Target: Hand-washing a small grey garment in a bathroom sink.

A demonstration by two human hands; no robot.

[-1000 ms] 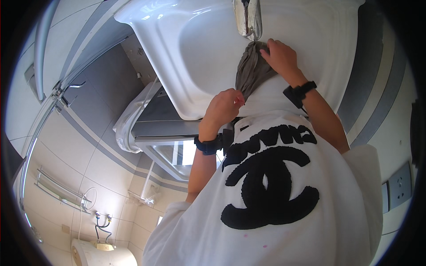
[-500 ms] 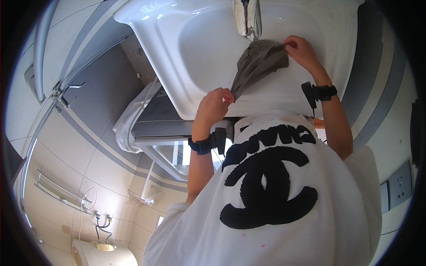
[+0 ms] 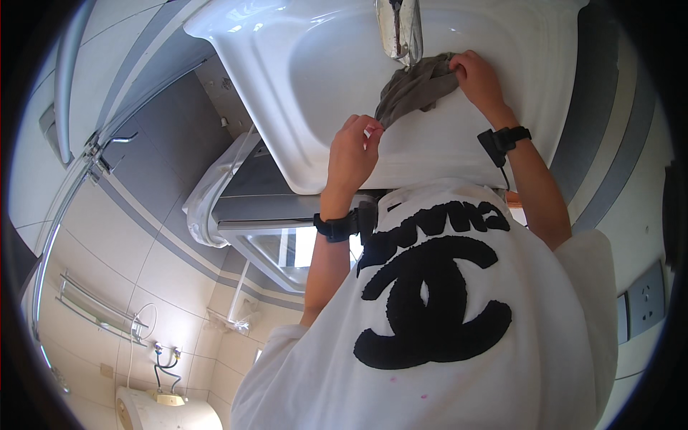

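Note:
A thin grey-brown cloth (image 3: 416, 87) hangs stretched between my hands over the white washbasin (image 3: 315, 107). At its lower left end, my left hand (image 3: 355, 147) pinches a corner between thumb and fingertips. My right hand (image 3: 475, 77) grips the upper right end with bent fingers. The cloth's top edge lies just under the mouth of the metal faucet (image 3: 400, 32). Folds run along the cloth, and its exact kind cannot be made out. Each wrist wears a black strap with a small box.
Left of the basin are a dark grey cabinet side (image 3: 258, 172) and a white plastic bag (image 3: 208, 204). A chrome rail (image 3: 54, 236) runs along the far left. A white water heater (image 3: 168, 412) shows at lower left, and a wall socket (image 3: 648, 297) at right.
Both hands have moved away from me, toward the faucet, the left hand more so. The cloth has gone with them and now looks more bunched.

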